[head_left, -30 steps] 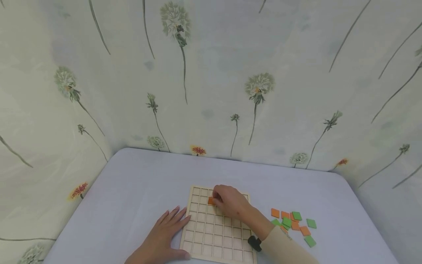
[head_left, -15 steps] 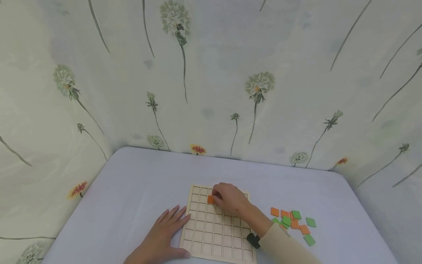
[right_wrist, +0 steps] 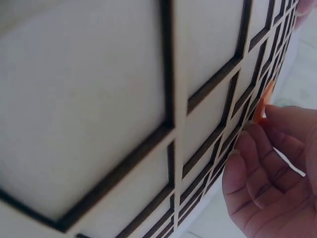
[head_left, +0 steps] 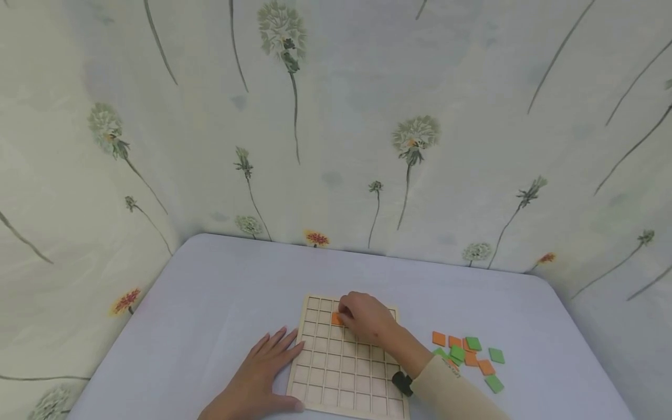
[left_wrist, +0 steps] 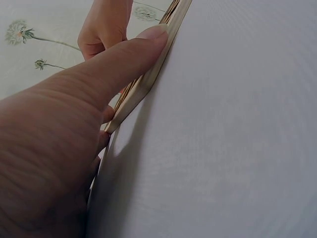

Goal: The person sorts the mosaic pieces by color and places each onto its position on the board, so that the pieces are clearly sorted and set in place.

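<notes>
A square wooden board (head_left: 332,379) with a raised grid lies on the table. Over its upper part, my right hand (head_left: 363,316) pinches a small square orange tile (head_left: 336,318) by its edge, at a cell of the grid. The right wrist view has thumb and index finger at the orange tile (right_wrist: 268,95), the other fingers curled close over the grid. My left hand (head_left: 262,370) rests at the board's left side, fingers spread and touching the rim. In the left wrist view, the thumb of my left hand (left_wrist: 74,109) lies against the board's edge.
Several loose green tiles (head_left: 494,384) and orange tiles (head_left: 438,338) lie scattered right of the board, some overlapping, close to the right forearm. A dark piece (head_left: 402,383) of the wrist gear hangs over the board's right edge. Flower-patterned fabric (head_left: 336,128) rises behind the table.
Both hands stay in nearly the same place. The orange tile's face looks brighter than a second ago, with the right hand still at it.
</notes>
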Available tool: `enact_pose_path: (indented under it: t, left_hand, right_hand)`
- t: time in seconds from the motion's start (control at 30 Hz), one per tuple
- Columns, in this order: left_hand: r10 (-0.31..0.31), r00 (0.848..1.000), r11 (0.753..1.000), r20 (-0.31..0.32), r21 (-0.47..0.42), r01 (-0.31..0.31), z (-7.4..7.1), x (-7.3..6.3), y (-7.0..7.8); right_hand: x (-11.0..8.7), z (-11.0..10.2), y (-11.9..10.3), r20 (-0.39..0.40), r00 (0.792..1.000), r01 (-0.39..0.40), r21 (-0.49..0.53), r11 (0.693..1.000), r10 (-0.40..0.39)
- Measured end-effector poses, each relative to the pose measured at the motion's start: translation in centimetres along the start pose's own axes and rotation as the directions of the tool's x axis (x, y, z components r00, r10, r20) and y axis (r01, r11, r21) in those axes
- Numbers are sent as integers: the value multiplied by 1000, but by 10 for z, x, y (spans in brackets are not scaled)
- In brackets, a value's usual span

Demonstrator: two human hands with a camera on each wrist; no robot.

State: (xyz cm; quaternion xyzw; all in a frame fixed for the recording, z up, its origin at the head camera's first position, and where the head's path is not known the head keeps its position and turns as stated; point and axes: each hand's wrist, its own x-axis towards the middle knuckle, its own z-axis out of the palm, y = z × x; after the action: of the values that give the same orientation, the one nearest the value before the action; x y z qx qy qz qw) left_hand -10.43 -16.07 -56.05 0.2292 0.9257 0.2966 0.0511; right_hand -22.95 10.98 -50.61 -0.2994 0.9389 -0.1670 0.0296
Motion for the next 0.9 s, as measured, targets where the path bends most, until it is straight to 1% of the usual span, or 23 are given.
enact_pose_path:
  t: [0.1, 0.27, 0.47, 0.67, 0.9]
  left_hand:
    - [-8, 1000, 1000, 10, -3, 8, 0, 0, 0]
    - [4, 1000, 1000, 3, 6, -4, 0, 0, 1]
    - [2, 1000, 1000, 5, -5, -2, 0, 0, 1]
    - [28, 999, 1000, -21, 14, -28, 2, -1, -2]
    - [16, 1000, 1000, -9, -1, -16, 1, -1, -2]
  right_hand:
    - [0, 0, 0, 1, 1000, 0, -1, 1000, 0]
    - [-1, 1, 1, -4, 1000, 0, -5, 1000, 0]
    - [0, 2, 2, -5, 1000, -2, 5, 1000, 2]
    - [-1, 2, 3, -14, 1000, 9, 19, 1000, -9]
    - [-2, 3, 4, -22, 999, 24, 31, 999, -23]
